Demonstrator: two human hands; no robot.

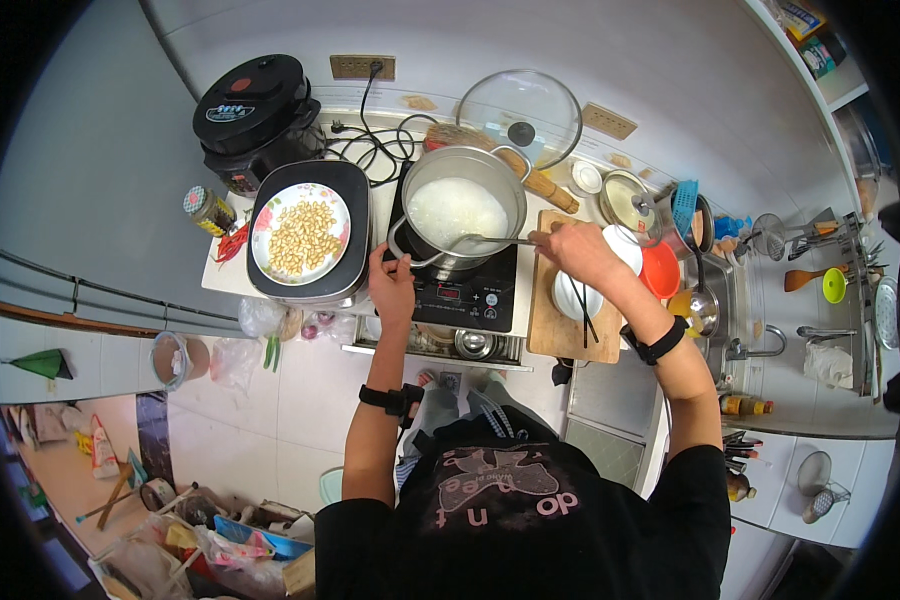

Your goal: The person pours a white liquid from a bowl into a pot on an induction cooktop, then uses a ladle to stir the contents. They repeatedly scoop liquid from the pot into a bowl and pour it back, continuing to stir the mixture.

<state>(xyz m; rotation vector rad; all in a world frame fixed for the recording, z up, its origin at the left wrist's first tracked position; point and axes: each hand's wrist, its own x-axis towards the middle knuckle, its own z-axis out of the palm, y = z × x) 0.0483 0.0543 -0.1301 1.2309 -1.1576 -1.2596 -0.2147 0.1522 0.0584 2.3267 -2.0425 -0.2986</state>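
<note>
A metal pot point(514, 184) with two loop handles stands on the black induction cooktop point(465, 304), holding a whitish, frothy liquid point(457, 206). My left hand point(391, 285) grips the loop handle point(420, 262) on the pot's near left side. In my right hand point(576, 251) is the handle of a metal spoon or ladle point(495, 240); its head dips into the liquid and is partly hidden. Below that hand, dark chopsticks point(586, 315) rest across a white bowl point(568, 296) on the wooden cutting board point(555, 341).
Left of the pot, a floral plate of peanuts point(300, 234) sits on a black-topped appliance point(356, 195). A glass lid point(521, 105) leans on the wall behind a straw brush point(544, 187). An open drawer point(435, 358) juts out below the cooktop. The sink point(720, 300) lies right.
</note>
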